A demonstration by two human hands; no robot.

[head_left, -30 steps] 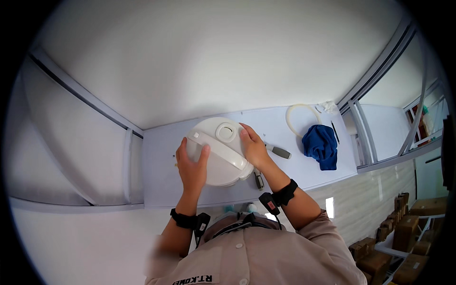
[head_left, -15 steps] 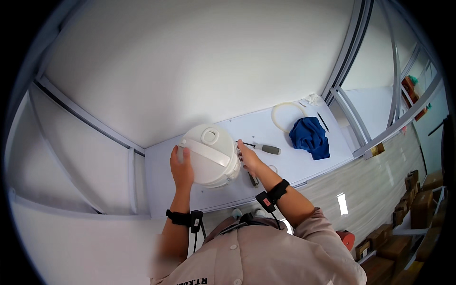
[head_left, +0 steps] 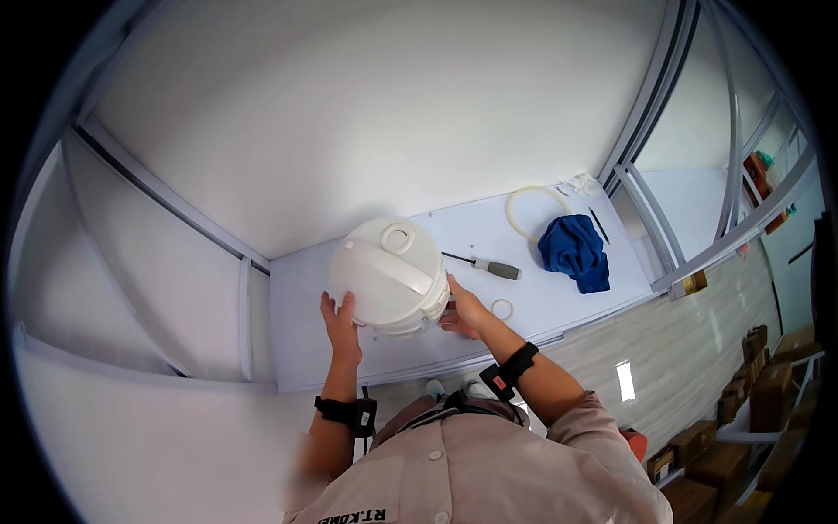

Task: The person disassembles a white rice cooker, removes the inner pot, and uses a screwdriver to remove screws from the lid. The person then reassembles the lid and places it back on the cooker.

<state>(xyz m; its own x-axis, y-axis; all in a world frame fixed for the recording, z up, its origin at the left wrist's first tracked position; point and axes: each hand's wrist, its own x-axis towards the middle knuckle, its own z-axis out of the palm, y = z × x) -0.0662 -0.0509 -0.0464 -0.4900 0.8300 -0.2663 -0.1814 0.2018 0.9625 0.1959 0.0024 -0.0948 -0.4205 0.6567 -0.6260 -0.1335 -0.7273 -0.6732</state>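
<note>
Gripped the near left side of a white lidded container (head_left: 388, 279) with the left hand (head_left: 342, 327), with thumb and fingers at the rim. Had the container over the left part of the white table (head_left: 301, 323), between both hands — could not tell resting on the surface from lifted just above. Grasped the lower right side with the right hand (head_left: 464, 312), with fingers bent in against the wall. Saw just right of the container a grey-handled screwdriver (head_left: 499, 270) and, nearer the front edge, a small pale ring (head_left: 492, 309). Saw farther right a pale loop of tubing (head_left: 510, 210) beside a crumpled blue cloth (head_left: 574, 251) — then a thin black tool (head_left: 600, 225) and, beyond the table, brown boxes (head_left: 772, 397).
</note>
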